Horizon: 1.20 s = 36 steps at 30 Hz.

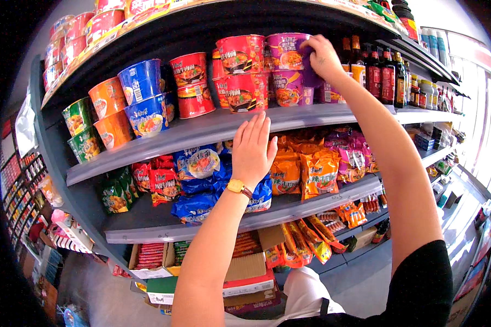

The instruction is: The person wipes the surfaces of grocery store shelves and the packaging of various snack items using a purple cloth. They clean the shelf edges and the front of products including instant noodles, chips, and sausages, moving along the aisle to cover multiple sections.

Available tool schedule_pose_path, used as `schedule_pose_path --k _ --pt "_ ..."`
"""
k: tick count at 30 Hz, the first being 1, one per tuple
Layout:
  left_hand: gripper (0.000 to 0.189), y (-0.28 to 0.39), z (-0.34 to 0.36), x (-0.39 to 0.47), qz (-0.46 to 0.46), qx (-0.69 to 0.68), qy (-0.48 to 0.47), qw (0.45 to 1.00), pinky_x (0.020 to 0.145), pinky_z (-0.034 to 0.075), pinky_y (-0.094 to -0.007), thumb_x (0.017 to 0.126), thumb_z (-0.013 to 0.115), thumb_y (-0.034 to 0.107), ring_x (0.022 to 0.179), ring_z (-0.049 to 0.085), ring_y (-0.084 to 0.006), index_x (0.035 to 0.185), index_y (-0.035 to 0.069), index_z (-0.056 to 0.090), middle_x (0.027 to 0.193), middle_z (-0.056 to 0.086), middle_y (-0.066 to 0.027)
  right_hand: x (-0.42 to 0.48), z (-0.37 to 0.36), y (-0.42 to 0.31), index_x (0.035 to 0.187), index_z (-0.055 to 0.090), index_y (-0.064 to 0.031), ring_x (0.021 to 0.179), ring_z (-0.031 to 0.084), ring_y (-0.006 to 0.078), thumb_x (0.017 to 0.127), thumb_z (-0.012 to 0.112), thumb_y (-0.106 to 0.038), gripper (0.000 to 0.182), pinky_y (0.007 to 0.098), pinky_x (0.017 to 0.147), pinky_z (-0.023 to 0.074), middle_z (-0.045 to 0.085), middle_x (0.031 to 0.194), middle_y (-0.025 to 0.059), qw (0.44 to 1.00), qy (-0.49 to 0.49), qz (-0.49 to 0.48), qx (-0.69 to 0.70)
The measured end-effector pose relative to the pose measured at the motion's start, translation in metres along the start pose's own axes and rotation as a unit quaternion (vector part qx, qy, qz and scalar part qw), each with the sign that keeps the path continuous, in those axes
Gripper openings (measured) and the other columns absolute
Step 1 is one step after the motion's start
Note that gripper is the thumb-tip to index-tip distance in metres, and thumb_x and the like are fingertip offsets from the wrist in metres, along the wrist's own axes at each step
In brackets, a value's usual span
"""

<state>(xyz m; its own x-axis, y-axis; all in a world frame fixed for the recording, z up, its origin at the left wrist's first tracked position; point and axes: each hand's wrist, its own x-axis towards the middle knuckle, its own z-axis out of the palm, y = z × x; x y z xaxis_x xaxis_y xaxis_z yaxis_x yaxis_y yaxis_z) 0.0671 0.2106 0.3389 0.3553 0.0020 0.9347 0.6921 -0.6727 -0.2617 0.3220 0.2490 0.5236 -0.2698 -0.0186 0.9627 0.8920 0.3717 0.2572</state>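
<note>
My right hand (321,55) reaches the upper shelf, its fingertips at the right rim of a purple instant noodle cup (285,51). That cup stands on another purple cup (286,88); whether my fingers grip it cannot be told. My left hand (253,147), with a watch (239,187) on its wrist, is held flat with nothing in it. Its fingertips are at the front edge of the shelf (307,116), just below the stacked red noodle cups (245,92). Bagged blue noodles (198,163) lie partly hidden behind my left hand and forearm.
Blue (141,81), orange (108,98) and green cups (77,114) stand in stacks to the left. Sauce bottles (374,75) line the shelf on the right. Orange noodle bags (320,171) fill part of the lower shelf. Open cartons (249,265) sit beneath.
</note>
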Motion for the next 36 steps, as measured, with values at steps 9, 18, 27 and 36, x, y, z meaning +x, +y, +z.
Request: schedule_pose_path --k 9,18,27,36 --pt "0.042 -0.003 0.000 -0.003 0.004 0.011 0.016 1.000 0.107 0.032 -0.0429 0.090 0.055 0.021 0.125 0.047 -0.0274 0.126 0.000 0.051 0.137 0.050 -0.0150 -0.063 -0.002 -0.032 0.089 0.062 -0.0045 0.100 0.053 0.0372 0.070 0.053 0.002 0.022 0.0419 0.092 0.0436 0.057 0.096 0.0166 0.983 -0.141 0.010 0.114" --pt "0.040 0.000 0.002 -0.001 -0.004 0.000 0.030 1.000 0.106 0.034 -0.0429 0.089 0.057 0.018 0.123 0.049 -0.0276 0.124 0.000 0.052 0.135 0.051 -0.0142 -0.030 -0.007 -0.053 0.098 0.065 -0.0036 0.105 0.055 0.0350 0.072 0.058 0.004 0.028 0.0386 0.093 0.0452 0.058 0.106 0.0146 0.989 -0.101 -0.034 0.104" --pt "0.039 -0.006 0.004 -0.004 -0.005 0.001 0.039 0.999 0.105 0.034 -0.0443 0.088 0.057 0.018 0.122 0.050 -0.0285 0.124 0.002 0.052 0.134 0.052 -0.0139 -0.032 0.006 -0.056 0.095 0.069 -0.0063 0.103 0.058 0.0339 0.068 0.062 -0.001 0.029 0.0410 0.093 0.0463 0.062 0.102 0.0150 0.914 -0.386 -0.103 0.071" --pt "0.042 -0.003 0.006 -0.004 -0.006 -0.009 0.032 0.999 0.105 0.033 -0.0433 0.088 0.055 0.018 0.123 0.049 -0.0276 0.127 0.002 0.049 0.136 0.050 -0.0137 0.055 0.049 -0.092 0.100 0.067 -0.0041 0.104 0.056 0.0344 0.072 0.055 0.002 0.031 0.0401 0.095 0.0444 0.061 0.103 0.0158 0.984 -0.004 -0.117 0.133"
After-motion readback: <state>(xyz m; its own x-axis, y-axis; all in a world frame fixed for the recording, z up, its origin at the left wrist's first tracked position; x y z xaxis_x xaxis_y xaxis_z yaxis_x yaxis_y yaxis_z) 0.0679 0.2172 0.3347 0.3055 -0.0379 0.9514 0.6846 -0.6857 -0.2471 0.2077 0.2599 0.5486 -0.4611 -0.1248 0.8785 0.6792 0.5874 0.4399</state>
